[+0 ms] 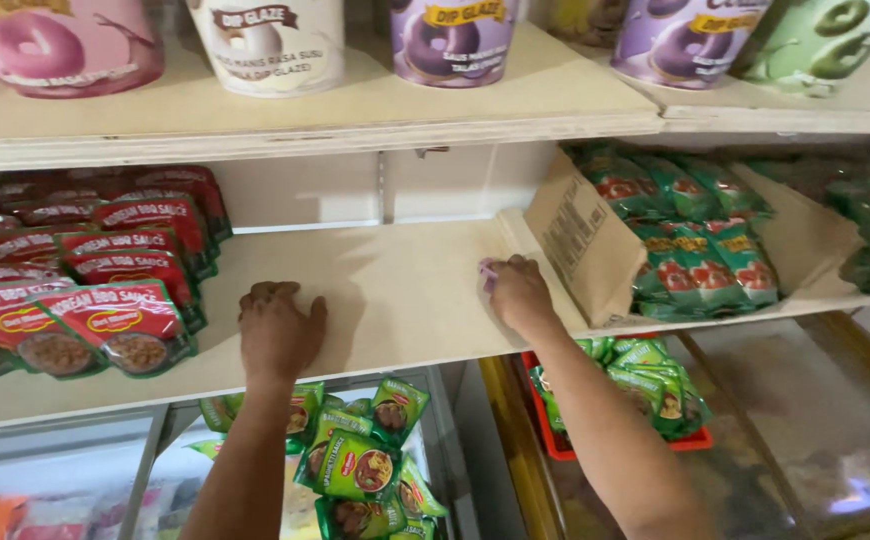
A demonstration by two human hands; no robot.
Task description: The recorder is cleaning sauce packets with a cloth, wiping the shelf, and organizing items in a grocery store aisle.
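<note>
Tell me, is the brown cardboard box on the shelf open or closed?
Open. The cardboard box has its flap folded outward, and green sauce packets show inside.

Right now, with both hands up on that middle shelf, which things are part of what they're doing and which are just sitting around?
In hand:
- left hand, flat on the wooden shelf
- right hand, on a small pale purple thing, too hidden to identify

Lying about:
- red sauce pouches
- cardboard box of green packets
- glaze tubs above
- green packets below

Counts around the hands

Five glaze tubs [275,40] stand above both hands; one open cardboard box [585,240] sits just right of the right hand [518,292]; two hands, left hand [278,327] included.
</note>
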